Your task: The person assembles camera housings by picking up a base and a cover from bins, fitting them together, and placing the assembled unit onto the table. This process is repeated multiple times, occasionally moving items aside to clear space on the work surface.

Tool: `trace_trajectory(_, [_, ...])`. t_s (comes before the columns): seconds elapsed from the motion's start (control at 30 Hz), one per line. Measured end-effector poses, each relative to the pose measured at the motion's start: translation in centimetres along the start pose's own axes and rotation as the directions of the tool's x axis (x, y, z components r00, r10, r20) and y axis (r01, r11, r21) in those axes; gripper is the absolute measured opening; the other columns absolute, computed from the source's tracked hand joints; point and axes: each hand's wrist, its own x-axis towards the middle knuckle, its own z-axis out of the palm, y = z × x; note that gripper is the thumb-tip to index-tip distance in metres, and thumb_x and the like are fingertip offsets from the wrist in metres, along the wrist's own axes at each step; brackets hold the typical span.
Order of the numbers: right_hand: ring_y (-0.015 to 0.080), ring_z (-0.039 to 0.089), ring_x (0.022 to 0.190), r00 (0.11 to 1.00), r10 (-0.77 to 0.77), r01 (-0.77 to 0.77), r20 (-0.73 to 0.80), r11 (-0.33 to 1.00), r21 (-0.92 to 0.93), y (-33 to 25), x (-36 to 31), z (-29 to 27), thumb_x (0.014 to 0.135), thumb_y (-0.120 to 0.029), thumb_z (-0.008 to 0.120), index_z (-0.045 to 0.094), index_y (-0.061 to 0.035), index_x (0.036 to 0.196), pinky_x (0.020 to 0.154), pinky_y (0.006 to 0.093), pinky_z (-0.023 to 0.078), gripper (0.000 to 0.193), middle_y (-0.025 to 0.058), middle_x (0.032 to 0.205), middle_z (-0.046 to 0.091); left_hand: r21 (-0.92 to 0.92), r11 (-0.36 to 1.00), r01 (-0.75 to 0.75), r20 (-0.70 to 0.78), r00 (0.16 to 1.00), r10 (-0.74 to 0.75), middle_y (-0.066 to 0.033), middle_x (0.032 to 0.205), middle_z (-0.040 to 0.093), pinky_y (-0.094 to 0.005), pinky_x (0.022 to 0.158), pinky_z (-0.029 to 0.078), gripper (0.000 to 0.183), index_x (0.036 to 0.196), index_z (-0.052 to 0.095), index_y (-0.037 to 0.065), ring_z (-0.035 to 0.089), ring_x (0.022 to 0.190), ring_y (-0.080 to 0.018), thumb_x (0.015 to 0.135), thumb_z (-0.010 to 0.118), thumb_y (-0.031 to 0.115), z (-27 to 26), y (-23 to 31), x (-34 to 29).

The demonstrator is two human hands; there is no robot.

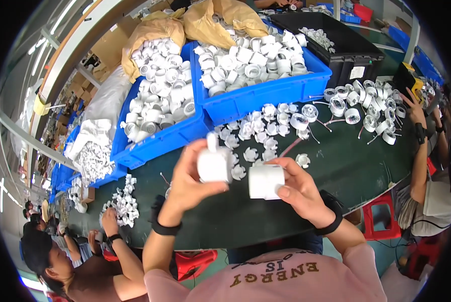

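Above the near half of the table, my left hand (187, 178) is closed round a white rounded plastic housing (214, 165) with a small tab sticking up from its top. My right hand (302, 191) grips a white plastic cylinder (265, 182) from its right side, thumb in front. The two parts face each other with a small gap between them. Just beyond them lie several small white petal-shaped clips (256, 127). A reddish wire (291, 148) shows behind my right fingers; where its near end goes is hidden.
Two blue bins, one at the back (265, 95) and one at the left (160, 143), hold white housings. Wired round modules (376, 108) lie at the right, near a black crate (351, 60). Co-workers sit at both sides; one hand (109, 219) touches white parts (127, 204).
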Motion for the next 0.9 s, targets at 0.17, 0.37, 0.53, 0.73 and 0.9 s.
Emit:
trace_trajectory(0.17, [0.0193,0.051,0.110,0.988,-0.092,0.126,0.121,0.942,-0.311,1.1,-1.4,1.4,0.088,-0.018,0.064,0.040,-0.0008,0.131,0.094,0.0351,0.043,0.052,0.0108,0.128,0.044,-0.064,0.998,-0.026,0.026,0.999,0.027,-0.0096,0.124,0.051,-0.0336,0.097,0.040,0.074,0.134,0.038,0.001,0.050,0.116,-0.0190,0.073,0.078,0.010,6.0,1.8,-6.2])
trace_trajectory(0.37, [0.0147,0.056,0.093,0.978,-0.140,0.198,0.152,0.844,-0.498,1.1,-3.5,2.8,0.077,-0.005,0.075,0.040,-0.0006,0.131,0.077,0.0296,0.050,0.064,0.0115,0.121,0.046,0.068,0.997,-0.021,-0.250,0.968,0.037,-0.0103,0.102,0.054,-0.0286,0.082,0.041,0.042,0.113,0.052,-0.003,0.053,0.093,-0.0161,0.100,0.032,0.032,8.3,1.7,-8.2])
trace_trajectory(0.53, [0.0173,0.057,0.091,0.945,-0.256,0.326,0.203,0.775,-0.541,0.9,-4.7,3.5,0.076,-0.012,0.078,0.042,-0.0007,0.127,0.075,0.0300,0.052,0.063,0.0137,0.119,0.047,0.120,0.970,-0.211,-0.307,0.921,0.238,-0.0138,0.104,0.055,-0.0313,0.080,0.043,0.046,0.111,0.053,-0.005,0.054,0.093,-0.0205,0.100,0.033,0.034,9.2,0.8,-9.2])
trace_trajectory(0.73, [0.0206,0.060,0.085,0.910,-0.295,0.415,0.291,0.649,-0.638,0.5,-5.5,4.5,0.072,-0.021,0.081,0.045,0.0000,0.124,0.069,0.0309,0.054,0.066,0.0185,0.116,0.051,0.195,0.921,-0.338,-0.282,0.880,0.383,-0.0195,0.105,0.057,-0.0340,0.078,0.044,0.047,0.110,0.054,-0.006,0.056,0.090,-0.0240,0.099,0.035,0.035,9.5,0.9,-10.3])
trace_trajectory(0.9, [0.0221,0.061,0.080,0.864,-0.335,0.504,0.377,0.544,-0.671,0.2,-5.7,5.3,0.071,-0.023,0.082,0.045,0.0004,0.122,0.067,0.0310,0.053,0.067,0.0194,0.117,0.052,0.127,0.941,-0.313,-0.300,0.892,0.337,-0.0200,0.106,0.056,-0.0341,0.078,0.044,0.046,0.110,0.054,-0.007,0.056,0.091,-0.0252,0.098,0.037,0.034,9.4,1.1,-11.4])
